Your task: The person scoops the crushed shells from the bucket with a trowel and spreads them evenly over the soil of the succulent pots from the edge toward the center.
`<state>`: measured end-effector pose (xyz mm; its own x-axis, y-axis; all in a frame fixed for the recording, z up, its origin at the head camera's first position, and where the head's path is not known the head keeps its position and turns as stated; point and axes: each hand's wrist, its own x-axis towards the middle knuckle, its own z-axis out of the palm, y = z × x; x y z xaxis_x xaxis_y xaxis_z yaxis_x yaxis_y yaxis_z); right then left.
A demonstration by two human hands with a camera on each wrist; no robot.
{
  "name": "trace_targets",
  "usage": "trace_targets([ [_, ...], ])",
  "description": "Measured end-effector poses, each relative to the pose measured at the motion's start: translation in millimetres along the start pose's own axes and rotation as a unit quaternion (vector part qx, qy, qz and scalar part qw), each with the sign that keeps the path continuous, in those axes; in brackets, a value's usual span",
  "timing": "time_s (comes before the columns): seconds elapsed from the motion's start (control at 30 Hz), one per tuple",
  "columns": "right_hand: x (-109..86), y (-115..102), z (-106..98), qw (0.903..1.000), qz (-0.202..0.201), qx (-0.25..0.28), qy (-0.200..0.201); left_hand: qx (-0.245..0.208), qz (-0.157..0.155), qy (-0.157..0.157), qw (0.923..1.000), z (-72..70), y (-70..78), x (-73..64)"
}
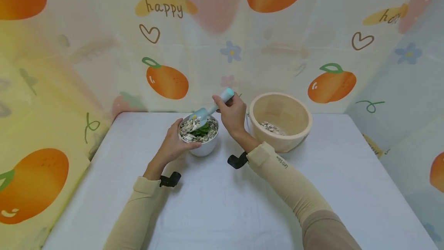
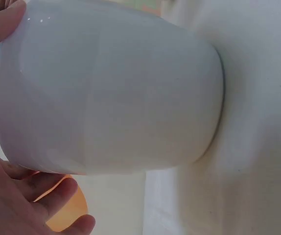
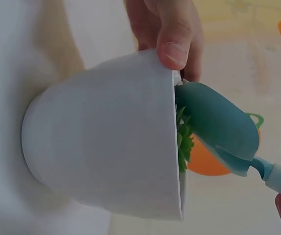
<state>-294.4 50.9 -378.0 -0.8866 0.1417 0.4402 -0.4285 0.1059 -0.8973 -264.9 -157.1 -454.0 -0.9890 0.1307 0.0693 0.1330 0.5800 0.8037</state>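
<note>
A white flowerpot [image 1: 204,149] stands upright on the table, filled with pale gravel [image 1: 187,137] around a green succulent [image 1: 202,130]. My left hand [image 1: 172,142] grips the pot near its rim from the left, thumb in front and fingers spread round the far side. In my right hand [image 1: 234,115] is the pale handle of a blue-green garden trowel [image 3: 219,120]. Its blade tilts down over the rim and carries some gravel above the succulent. The right wrist view has the blade's tip right at the rim, close to the left thumb [image 3: 175,44].
To the right of my right hand stands a large beige pot [image 1: 280,140] with a little gravel [image 1: 270,127] on its bottom. A white cloth covers the table [image 1: 222,211]. Behind it hangs a fruit-printed curtain [image 1: 270,61] at the table's back edge.
</note>
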Motion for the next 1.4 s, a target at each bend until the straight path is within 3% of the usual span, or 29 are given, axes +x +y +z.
trace_targets([
  [0.13, 0.7, -8.6, -2.8, 1.0000, 0.004, 0.002, 0.009, 0.007, -0.003, -0.003, 1.0000, -0.1, 1.1, -0.6],
  [0.33, -6.7, -31.5, -6.3, 0.9999, 0.006, 0.011, 0.011, 0.027, 0.000, -0.038, 0.9989, -6.6, 0.4, 4.9],
  [0.57, -14.7, -27.0, -2.8, 0.9987, 0.025, 0.037, 0.024, 0.017, 0.006, -0.067, 0.9976, -10.6, 0.3, 12.2],
  [0.8, -17.5, -22.6, -1.5, 0.9984, 0.009, 0.046, 0.031, 0.015, -0.009, -0.049, 0.9987, -6.2, 3.1, 7.4],
  [1.17, -18.7, -24.3, -4.9, 0.9972, -0.011, 0.037, 0.064, 0.036, -0.048, 0.025, 0.9979, 12.1, 16.2, -2.4],
  [1.3, -17.8, -24.5, -6.1, 0.9965, -0.014, 0.041, 0.071, 0.039, -0.052, 0.020, 0.9977, 11.8, 16.2, -3.9],
  [1.4, -18.1, -23.5, -6.6, 0.9963, -0.009, 0.040, 0.076, 0.023, -0.037, 0.004, 0.9990, 6.3, 12.5, -3.1],
])
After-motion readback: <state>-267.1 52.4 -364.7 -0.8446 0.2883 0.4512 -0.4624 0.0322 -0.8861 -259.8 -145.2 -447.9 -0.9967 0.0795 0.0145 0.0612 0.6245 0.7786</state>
